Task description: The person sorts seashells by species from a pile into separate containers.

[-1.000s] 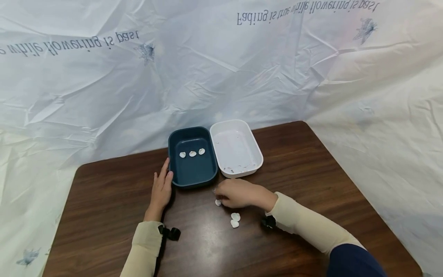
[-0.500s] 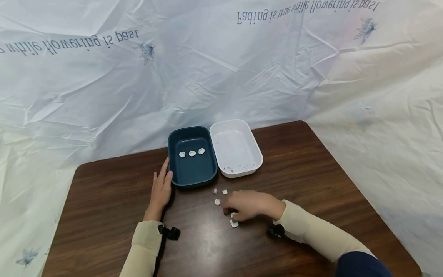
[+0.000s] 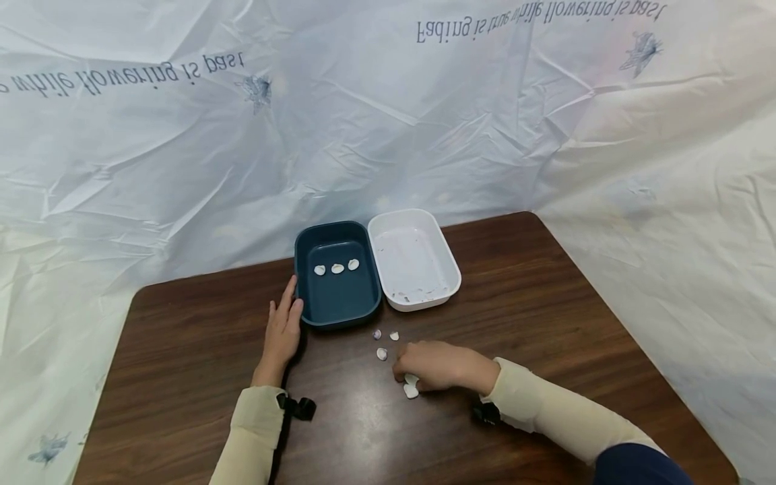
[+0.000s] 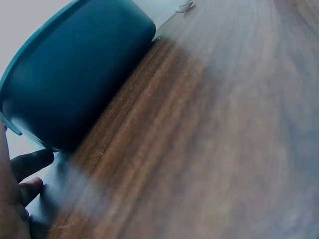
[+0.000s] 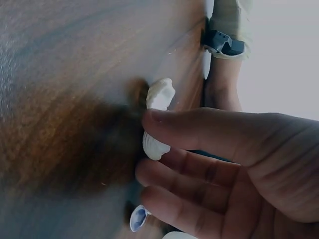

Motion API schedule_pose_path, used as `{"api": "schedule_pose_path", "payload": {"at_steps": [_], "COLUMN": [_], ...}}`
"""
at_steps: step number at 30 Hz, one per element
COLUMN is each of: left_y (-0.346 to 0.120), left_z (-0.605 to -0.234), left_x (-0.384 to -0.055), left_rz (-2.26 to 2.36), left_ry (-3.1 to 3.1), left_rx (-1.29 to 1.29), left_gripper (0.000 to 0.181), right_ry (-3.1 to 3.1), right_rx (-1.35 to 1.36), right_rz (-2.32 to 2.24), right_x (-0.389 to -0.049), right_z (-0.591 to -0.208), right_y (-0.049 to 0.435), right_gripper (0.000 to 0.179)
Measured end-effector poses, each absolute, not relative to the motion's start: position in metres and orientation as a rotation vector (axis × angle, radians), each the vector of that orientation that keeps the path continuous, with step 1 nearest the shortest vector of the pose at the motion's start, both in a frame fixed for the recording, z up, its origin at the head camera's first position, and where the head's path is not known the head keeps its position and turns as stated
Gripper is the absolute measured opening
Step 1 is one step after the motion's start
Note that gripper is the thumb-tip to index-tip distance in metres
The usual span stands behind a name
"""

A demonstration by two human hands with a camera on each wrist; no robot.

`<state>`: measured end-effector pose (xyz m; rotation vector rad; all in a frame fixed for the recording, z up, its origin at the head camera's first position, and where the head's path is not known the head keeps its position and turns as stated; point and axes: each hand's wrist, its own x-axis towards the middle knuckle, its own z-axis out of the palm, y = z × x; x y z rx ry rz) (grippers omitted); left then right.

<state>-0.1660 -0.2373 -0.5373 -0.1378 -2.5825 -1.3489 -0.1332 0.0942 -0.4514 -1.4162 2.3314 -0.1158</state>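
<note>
Bending in round a white, ribbed seashell (image 3: 411, 380), the R hand (image 3: 433, 366) works low over a dark-brown wood-grain desk (image 3: 200, 364); its thumb & fingers close in on either side of the shell, though how firm the hold is, can't tell. A 2nd white seashell (image 3: 411, 391) touches the first, on the side nearer the person. Three smaller shells lie loose btwn the hand & the trays: one purple-tinged (image 3: 377, 334), one white (image 3: 394, 335) & one whitish, rounded (image 3: 381, 353). At L, the L hand (image 3: 281, 337) rests w/ fingers extended & relaxed, holding nothing, tips against the L side of a dark-teal, round-cornered rectangular tray (image 3: 339, 303). Inside it, three white shells (image 3: 337, 269) sit in a row, well apart from the tray's near end. Right beside it stands a white, round-cornered rectangular tray (image 3: 412, 252) w/ dark specks nr its near end. Bkgd: a wrinkled white printed sheet (image 3: 364, 121) w/ upside-down lettering.
</note>
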Motion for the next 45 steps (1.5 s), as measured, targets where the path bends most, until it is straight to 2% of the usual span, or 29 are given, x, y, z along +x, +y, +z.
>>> {"api": "schedule_pose_path", "payload": {"at_steps": [11, 17, 26, 37, 45], "left_y": [-0.238, -0.237, -0.237, -0.237, -0.238], "left_z": [-0.536, -0.536, -0.536, -0.537, -0.538], "left_x": [-0.165, -0.164, -0.165, -0.168, -0.167], "left_rz": [-1.364, -1.363, -1.367, -1.369, -1.370], "left_ry": [-2.574, -2.582, -2.579, -2.572, -2.569], "left_rx": [-0.152, -0.141, -0.137, -0.143, -0.137], "left_gripper": [0.056, 0.056, 0.056, 0.056, 0.055], "right_ry": [2.331, 2.316, 2.258, 2.173, 2.179], "right_rx": [-1.369, -1.465, -1.603, -1.636, -1.662], "right_rz": [-0.157, -0.141, -0.181, -0.295, -0.341], "right_x": [-0.138, -0.146, -0.158, -0.176, -0.195], "right_z": [-0.441, -0.428, -0.410, -0.390, -0.379], "right_y": [0.088, 0.078, 0.059, 0.036, 0.020], "right_gripper": [0.027, 0.026, 0.034, 0.036, 0.021]}}
